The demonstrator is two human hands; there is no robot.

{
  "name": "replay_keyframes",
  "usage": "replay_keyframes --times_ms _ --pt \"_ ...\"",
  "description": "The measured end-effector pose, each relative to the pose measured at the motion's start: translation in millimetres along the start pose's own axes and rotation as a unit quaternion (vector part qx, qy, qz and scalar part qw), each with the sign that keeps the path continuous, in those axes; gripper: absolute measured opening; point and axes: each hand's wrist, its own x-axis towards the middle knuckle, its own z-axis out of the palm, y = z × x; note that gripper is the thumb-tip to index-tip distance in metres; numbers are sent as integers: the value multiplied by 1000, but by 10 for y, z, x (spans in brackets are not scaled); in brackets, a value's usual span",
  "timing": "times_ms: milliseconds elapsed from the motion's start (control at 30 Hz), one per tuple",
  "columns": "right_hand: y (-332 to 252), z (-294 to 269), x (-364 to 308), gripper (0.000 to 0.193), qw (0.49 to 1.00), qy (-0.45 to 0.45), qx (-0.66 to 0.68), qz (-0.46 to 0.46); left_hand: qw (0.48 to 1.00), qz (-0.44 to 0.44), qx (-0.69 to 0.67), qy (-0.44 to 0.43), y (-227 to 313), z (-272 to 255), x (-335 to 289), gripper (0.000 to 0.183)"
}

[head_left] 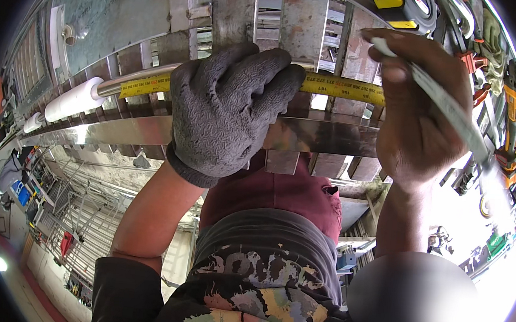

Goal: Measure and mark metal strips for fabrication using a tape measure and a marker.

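My left hand (226, 108), in a grey textured glove, lies over a yellow tape measure blade (341, 87) with its fingers curled round it. The blade runs left to right along a shiny metal tube (138, 79), whose far left part carries a white plastic sleeve (74, 100). To the right, my bare right hand (420, 106) grips a pale, pen-shaped marker (442, 99) between thumb and fingers. Its narrow end points up and left, above the blade; its other end blurs out at lower right. A flat polished metal strip (325, 137) lies on the near side of the tube.
Worn metal slats (303, 26) with gaps between them form the bench top. A yellow and black tape measure case (406, 10) lies at the top right. Orange-handled tools (513, 104) crowd the right edge. A grey sheet-metal plate (121, 17) lies at the upper left.
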Motion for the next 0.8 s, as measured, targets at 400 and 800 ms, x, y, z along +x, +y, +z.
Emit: replay_keyframes --times_ms 400,800 --pt "379 -170 -636 44 988 14 -130 -85 1000 8 14 -12 3 -23 -95 47" --pt "-179 -1082 -922 40 991 20 -53 -119 975 107 -1 195 254 -703 -455 32"
